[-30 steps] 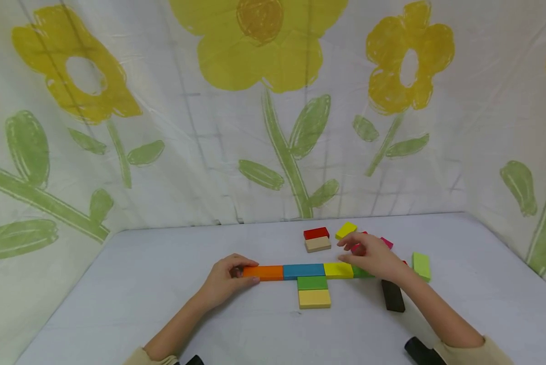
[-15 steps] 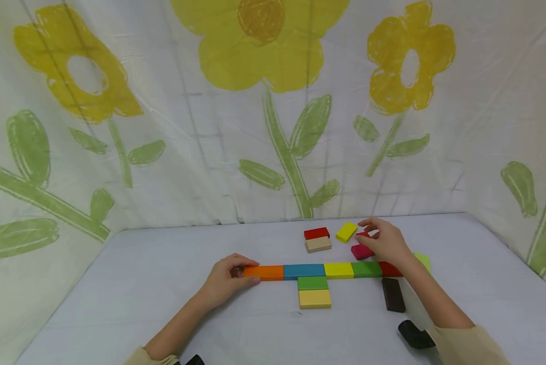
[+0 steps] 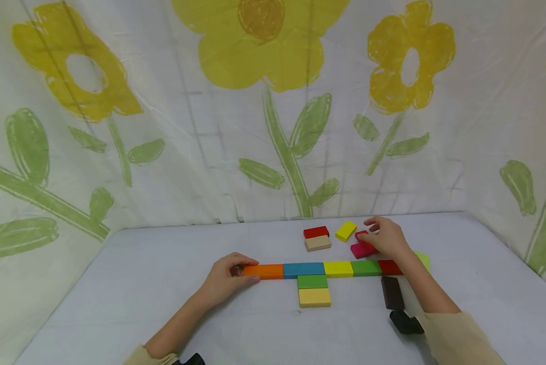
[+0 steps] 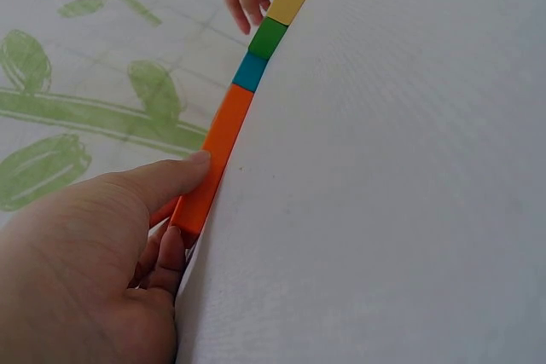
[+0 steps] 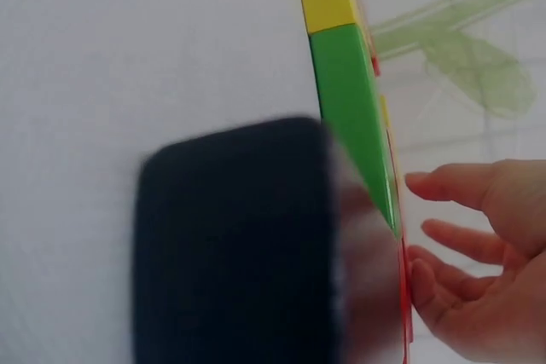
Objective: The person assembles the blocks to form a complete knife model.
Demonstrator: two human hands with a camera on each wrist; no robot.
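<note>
My left hand [image 3: 227,278] grips the left end of an orange block [image 3: 270,272], thumb on the near side and fingers at the far side and end. That block starts a straight row with a blue block [image 3: 304,270], a yellow block [image 3: 339,269], a green block [image 3: 366,268] and a red block [image 3: 389,267]. Under the blue one lie a small green block [image 3: 312,282] and a pale yellow block [image 3: 314,298]. Behind the row, my right hand [image 3: 389,241] is at a pink block [image 3: 360,250], its thumb and fingers spread apart; part of the pink block is hidden.
A loose yellow block [image 3: 346,231], a dark red block [image 3: 316,232] and a plain wood block [image 3: 318,244] lie at the back. A dark brown block [image 3: 393,294] is in front of the row's right end. My right forearm partly covers a lime block [image 3: 423,260].
My right hand has moved right and back from over the row to the pink block, uncovering the row's green and red blocks. The left hand has kept its grip on the orange block.
</note>
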